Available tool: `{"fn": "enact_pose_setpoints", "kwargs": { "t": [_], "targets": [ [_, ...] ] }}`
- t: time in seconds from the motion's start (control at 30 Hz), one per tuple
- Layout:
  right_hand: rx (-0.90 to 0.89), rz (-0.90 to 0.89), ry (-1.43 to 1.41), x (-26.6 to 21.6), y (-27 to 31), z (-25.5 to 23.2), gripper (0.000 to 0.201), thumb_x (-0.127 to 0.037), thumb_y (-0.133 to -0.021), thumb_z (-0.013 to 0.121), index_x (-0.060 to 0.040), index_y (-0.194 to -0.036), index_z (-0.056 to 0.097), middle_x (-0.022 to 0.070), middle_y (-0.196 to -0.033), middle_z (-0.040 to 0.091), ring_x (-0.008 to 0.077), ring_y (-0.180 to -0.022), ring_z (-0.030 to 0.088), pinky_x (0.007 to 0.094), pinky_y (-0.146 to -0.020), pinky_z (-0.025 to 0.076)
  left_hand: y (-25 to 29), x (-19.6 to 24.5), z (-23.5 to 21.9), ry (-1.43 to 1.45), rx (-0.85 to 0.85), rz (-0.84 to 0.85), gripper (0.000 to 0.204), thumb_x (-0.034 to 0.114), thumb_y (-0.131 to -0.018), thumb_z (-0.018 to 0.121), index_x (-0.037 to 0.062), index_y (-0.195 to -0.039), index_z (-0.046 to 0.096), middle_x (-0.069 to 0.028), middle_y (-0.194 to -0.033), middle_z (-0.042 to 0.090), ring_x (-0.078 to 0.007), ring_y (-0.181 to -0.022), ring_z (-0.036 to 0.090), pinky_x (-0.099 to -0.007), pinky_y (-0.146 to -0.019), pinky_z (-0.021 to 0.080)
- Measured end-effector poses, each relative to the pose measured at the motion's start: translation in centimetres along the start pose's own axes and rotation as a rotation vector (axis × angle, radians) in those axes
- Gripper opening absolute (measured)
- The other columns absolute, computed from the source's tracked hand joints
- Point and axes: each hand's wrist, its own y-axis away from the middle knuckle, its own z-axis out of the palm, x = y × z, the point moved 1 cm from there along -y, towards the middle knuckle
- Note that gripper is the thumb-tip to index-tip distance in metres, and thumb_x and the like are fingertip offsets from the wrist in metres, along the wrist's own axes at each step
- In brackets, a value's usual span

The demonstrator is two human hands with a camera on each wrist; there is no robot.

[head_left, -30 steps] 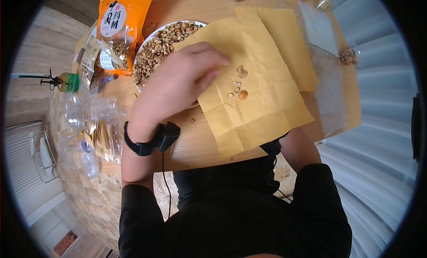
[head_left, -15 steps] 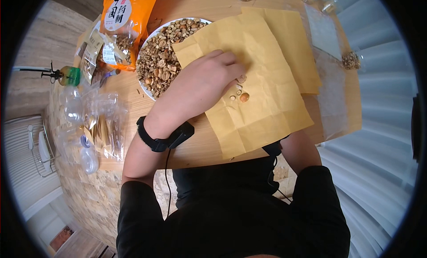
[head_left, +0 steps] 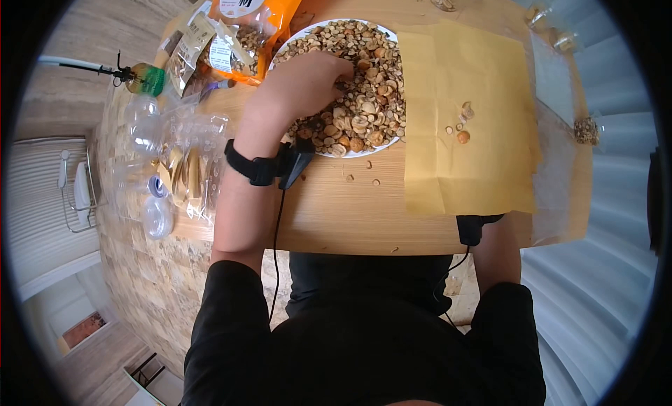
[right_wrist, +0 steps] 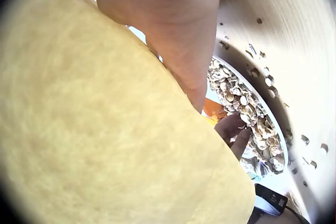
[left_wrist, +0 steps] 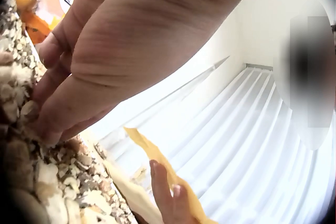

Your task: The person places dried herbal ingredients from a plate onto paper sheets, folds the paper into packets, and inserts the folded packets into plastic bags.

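Note:
My left hand (head_left: 308, 84) reaches over the white plate (head_left: 390, 33) of mixed dried pieces. In the left wrist view the left hand's (left_wrist: 131, 40) fingers point down, loosely spread, with fingertips among the pieces (left_wrist: 76, 176). Yellow paper (head_left: 467, 73) overlaps the plate's right side; a few brown pieces (head_left: 463, 136) lie on it. The paper hides my right hand in the head view. The right wrist view shows the right hand (right_wrist: 168, 35) behind the paper (right_wrist: 115, 124). Its fingers (left_wrist: 170, 198) are straight, supporting the paper from below.
An orange bag (head_left: 280, 10) and smaller packets (head_left: 189, 49) stand behind the plate's left side. Clear plastic packaging (head_left: 204, 136) and a green sprayer (head_left: 147, 79) are at left. Small jars (head_left: 586, 130) and a clear sheet (head_left: 553, 80) lie at right; crumbs dot the table (head_left: 336, 217).
My left hand has moved left from the yellow paper to the heap on the plate. The head view has shifted, and the paper appears straighter and farther right.

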Motion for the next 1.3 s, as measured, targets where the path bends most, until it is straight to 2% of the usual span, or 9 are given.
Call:
{"fn": "enact_pose_setpoints", "kwargs": {
  "t": [0.17, 0.33, 0.73, 0.93, 1.1, 1.13, 1.2, 1.23, 1.3],
  "targets": [
    [0.01, 0.014, -0.016, 0.3, 0.1, 0.3, 0.048, -0.037, -0.098, 0.045, -0.0012, -0.13, 0.046, 0.0119, -0.129, 0.053, 0.0216, -0.114, 0.054, 0.0349, -0.093, 0.046, -0.4, 1.2, 0.4, 0.012, 0.004, 0.002, 0.031, 0.013, -0.077, 0.069, 0.0069, -0.106, 0.063, -0.0133, -0.096, 0.065, -0.0317, -0.097, 0.061, -0.0388, -0.084, 0.048],
    [0.013, 0.028, -0.027, 0.4, 0.1, 0.6, 0.048, -0.036, -0.098, 0.045, -0.0013, -0.13, 0.046, 0.0119, -0.129, 0.053, 0.0215, -0.114, 0.054, 0.0348, -0.093, 0.046, -0.9, 1.0, 0.4, 0.039, -0.12, -0.029, 0.025, 0.012, -0.075, 0.07, 0.0057, -0.098, 0.064, -0.0118, -0.09, 0.066, -0.0308, -0.09, 0.062, -0.0383, -0.077, 0.049],
    [0.093, -0.028, -0.017, -2.4, 3.0, 0.4, 0.047, -0.036, -0.098, 0.046, -0.0013, -0.13, 0.046, 0.0119, -0.129, 0.053, 0.0214, -0.114, 0.054, 0.0348, -0.093, 0.046, -1.1, 1.2, 0.2, 0.096, -0.175, 0.042, 0.015, 0.009, -0.075, 0.066, 0.0019, -0.087, 0.062, -0.0135, -0.083, 0.065, -0.0293, -0.079, 0.062, -0.037, -0.069, 0.049],
    [0.122, -0.049, -0.016, -3.6, 4.1, 0.5, 0.047, -0.035, -0.098, 0.046, -0.0013, -0.13, 0.046, 0.0119, -0.129, 0.053, 0.0213, -0.114, 0.054, 0.0348, -0.093, 0.046, -1.1, 1.2, -0.3, 0.119, -0.111, 0.07, 0.013, 0.006, -0.078, 0.063, -0.0004, -0.089, 0.064, -0.0136, -0.083, 0.065, -0.026, -0.078, 0.063, -0.0339, -0.071, 0.05],
    [0.129, -0.053, -0.034, -3.7, 4.2, 0.7, 0.047, -0.035, -0.098, 0.046, -0.0013, -0.13, 0.046, 0.012, -0.13, 0.053, 0.0212, -0.114, 0.054, 0.0347, -0.093, 0.047, -1.0, 1.4, -1.8, 0.265, 0.184, 0.108, 0.01, 0.002, -0.082, 0.064, -0.002, -0.091, 0.062, -0.0083, -0.082, 0.065, -0.0175, -0.074, 0.062, -0.0274, -0.07, 0.049],
    [0.129, -0.052, -0.037, -3.8, 4.2, 0.8, 0.047, -0.035, -0.098, 0.046, -0.0013, -0.13, 0.046, 0.012, -0.13, 0.053, 0.0212, -0.114, 0.054, 0.0347, -0.093, 0.047, -0.9, 1.7, -2.0, 0.264, 0.184, 0.111, 0.01, 0.002, -0.082, 0.064, -0.002, -0.091, 0.062, -0.0083, -0.082, 0.065, -0.0175, -0.074, 0.062, -0.0274, -0.07, 0.049],
    [0.128, -0.048, -0.042, -3.9, 4.1, 1.0, 0.047, -0.035, -0.098, 0.046, -0.0013, -0.13, 0.046, 0.012, -0.13, 0.053, 0.0212, -0.114, 0.054, 0.0347, -0.093, 0.047, -0.4, 2.6, -2.8, 0.504, 0.338, 0.071, 0.012, 0.003, -0.082, 0.067, 0.0017, -0.093, 0.065, -0.0065, -0.082, 0.064, -0.0137, -0.069, 0.058, -0.0247, -0.062, 0.045],
    [0.128, -0.045, -0.044, -3.8, 4.0, 1.1, 0.047, -0.035, -0.098, 0.046, -0.0013, -0.13, 0.046, 0.012, -0.13, 0.053, 0.0212, -0.114, 0.054, 0.0347, -0.093, 0.047, -0.2, 3.1, -3.0, 0.596, 0.342, 0.079, 0.011, 0.004, -0.083, 0.067, 0.0012, -0.094, 0.065, -0.0035, -0.083, 0.064, -0.0084, -0.069, 0.057, -0.021, -0.059, 0.043],
    [0.125, -0.038, -0.05, -3.8, 3.8, 1.4, 0.047, -0.035, -0.098, 0.046, -0.0013, -0.13, 0.046, 0.012, -0.13, 0.053, 0.0212, -0.114, 0.054, 0.0347, -0.093, 0.047, 0.5, 5.2, -3.3, 0.64, 0.355, 0.145, 0.011, 0.004, -0.083, 0.068, 0.0016, -0.093, 0.065, -0.0036, -0.082, 0.064, -0.0087, -0.069, 0.057, -0.021, -0.059, 0.043]
  ]
}}
